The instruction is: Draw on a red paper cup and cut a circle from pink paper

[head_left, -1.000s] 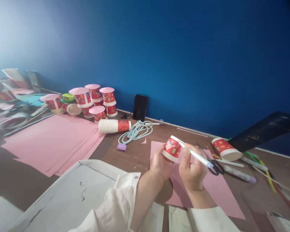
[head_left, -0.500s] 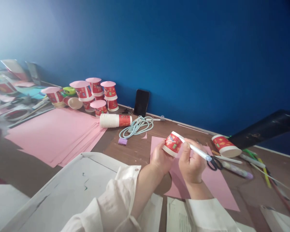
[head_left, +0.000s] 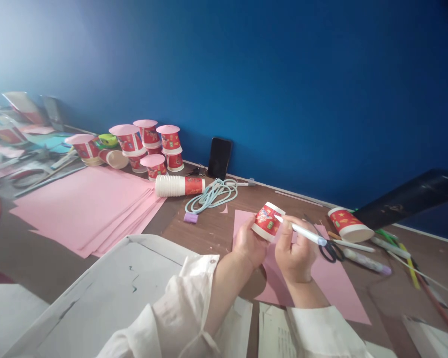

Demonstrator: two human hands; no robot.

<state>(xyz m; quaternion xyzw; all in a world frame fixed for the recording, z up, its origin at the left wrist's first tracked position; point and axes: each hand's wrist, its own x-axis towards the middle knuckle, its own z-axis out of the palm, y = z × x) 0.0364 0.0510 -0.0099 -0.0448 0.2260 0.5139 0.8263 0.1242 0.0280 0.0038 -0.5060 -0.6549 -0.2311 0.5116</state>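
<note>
Left hand (head_left: 251, 244): fingers gripping tilted red cup (head_left: 266, 219) above pink sheet (head_left: 338, 286). Right hand (head_left: 294, 256): fingers closed on white pen (head_left: 306, 233), tip toward cup.

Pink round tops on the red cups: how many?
5: leftmost top, low front top, and three higher ones behind it: left top, middle top, right top. Others may be hidden.
</note>
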